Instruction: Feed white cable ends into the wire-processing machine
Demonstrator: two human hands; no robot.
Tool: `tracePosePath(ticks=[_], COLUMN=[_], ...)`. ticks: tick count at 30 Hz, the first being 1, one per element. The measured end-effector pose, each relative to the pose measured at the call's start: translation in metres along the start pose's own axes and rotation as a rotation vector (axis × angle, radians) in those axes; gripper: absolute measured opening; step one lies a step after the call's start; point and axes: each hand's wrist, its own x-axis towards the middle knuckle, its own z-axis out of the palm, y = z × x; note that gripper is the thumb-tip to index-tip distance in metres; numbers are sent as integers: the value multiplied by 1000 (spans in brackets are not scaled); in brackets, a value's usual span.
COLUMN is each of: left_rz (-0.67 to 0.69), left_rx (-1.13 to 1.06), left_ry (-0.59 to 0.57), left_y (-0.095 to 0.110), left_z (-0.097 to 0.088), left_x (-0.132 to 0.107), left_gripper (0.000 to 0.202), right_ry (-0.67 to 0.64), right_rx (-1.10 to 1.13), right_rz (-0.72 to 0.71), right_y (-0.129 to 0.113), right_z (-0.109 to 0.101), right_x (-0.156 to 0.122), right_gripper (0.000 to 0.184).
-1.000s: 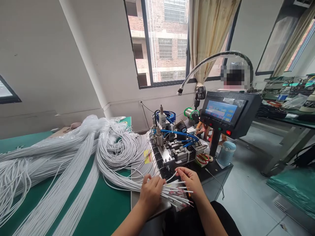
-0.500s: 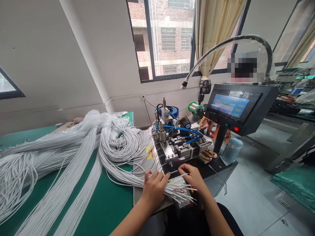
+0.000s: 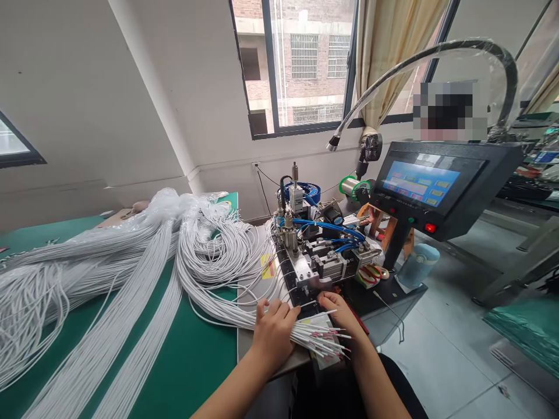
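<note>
Head view: right hand [image 3: 339,311] nearer machine [image 3: 324,263]

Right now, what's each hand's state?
Left hand: open, pressing flat on the white wire bundle.
Right hand: closed, pinching a single wire.

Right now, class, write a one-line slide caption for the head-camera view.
Left hand presses a fan of white wires while the right hand pinches one before a small machine.

matt green mat [image 3: 196,355], glossy plastic-sheathed wires [image 3: 131,291]
</note>
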Motion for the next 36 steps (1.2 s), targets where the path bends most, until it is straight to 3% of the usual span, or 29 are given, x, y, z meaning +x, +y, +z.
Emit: tracePosePath(ticks=[5,10,16,20,26,36], left_rz=[-22,-35,-45,-23,263,200], left_rx=[-16,-36,-49,-49,-121,-84], left_ry=[-4,9,9,65,176,209], left_y=[1,0,0,-1,-4,2], left_z=[-4,-2,0,0,-2,-4], left_x=[0,0,-1,0,-2,0], left_gripper=[41,41,32,26,33,23], right_ry=[26,83,-61,70,146,97], right_rx=[17,-30,28,-4,163,130], right_rz=[4,-93,-78,-142,-79,-67], right_y=[5,2,-14,-23,-22,-31], right_z=[-1,-17,-36,-29,-11,14], right_x=[-3,-28,-56,-55,-45,-38], right_gripper=[49,41,28,26,40,41])
